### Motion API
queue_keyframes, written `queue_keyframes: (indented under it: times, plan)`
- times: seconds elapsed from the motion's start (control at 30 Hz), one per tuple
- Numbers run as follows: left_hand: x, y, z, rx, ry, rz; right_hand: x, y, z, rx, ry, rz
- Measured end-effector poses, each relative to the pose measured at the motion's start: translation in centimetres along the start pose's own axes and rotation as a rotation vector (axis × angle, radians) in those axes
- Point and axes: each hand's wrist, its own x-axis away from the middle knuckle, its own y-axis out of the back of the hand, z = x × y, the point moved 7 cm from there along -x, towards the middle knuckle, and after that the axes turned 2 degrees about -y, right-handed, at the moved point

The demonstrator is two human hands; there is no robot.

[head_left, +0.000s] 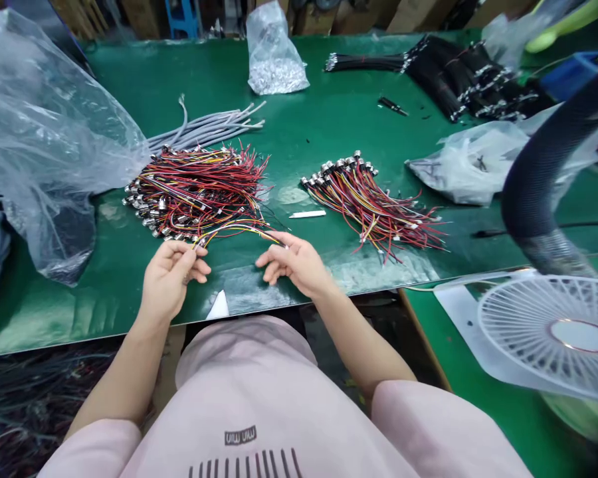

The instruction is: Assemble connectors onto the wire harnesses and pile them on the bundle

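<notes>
Pale pink shirt (259, 392) cloth fills the space nearest the camera, with a small dark label and a row of dark stripes on its front, just short of the front edge of a green surface (329, 119). Over that edge the left hand (168, 279) pinches one end of a thin bundle of wires (234, 228), thumb against fingers, while the right hand (299, 262) grips the other end between thumb and forefinger, its remaining fingers loosely curled. Between the hands the bundle, yellow, white and black, bows upward, near the middle of the front edge. Just beyond it lies a large wire pile (204, 189), mostly red, with metal connectors toward the left edge. Farther toward the right edge is a smaller wire pile (373, 199), its connectors toward the back edge; a white stick (307, 214) lies between the piles. Grey cables (204, 131) rest behind the large pile, and a clear plastic sheet (54, 126) covers much of the left end. Near the back edge stands a bag of small pieces (275, 66), with black cables (443, 76) toward the back right corner. A white fan (553, 328) sits by the front right corner, below a thick dark hose (543, 153).
</notes>
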Motion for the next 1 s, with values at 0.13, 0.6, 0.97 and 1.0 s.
queue_keyframes:
  times: [0.13,0.6,0.97,1.0]
  plan:
    - [-0.3,0.7,-0.9,0.174,0.019,-0.116,1.3,0.8,0.0,0.037,0.132,-0.114]
    - [7.0,-7.4,-2.2,-0.457,-0.633,0.478,1.6,-6.6,0.7,-0.183,0.140,0.180]
    - [4.1,-7.7,0.6,0.114,0.212,0.456,4.6,-5.3,-2.8,0.352,-0.024,0.350]
    - [3.9,-8.4,0.6,0.218,0.266,0.440,4.7,-5.6,-3.5,0.359,-0.030,0.364]
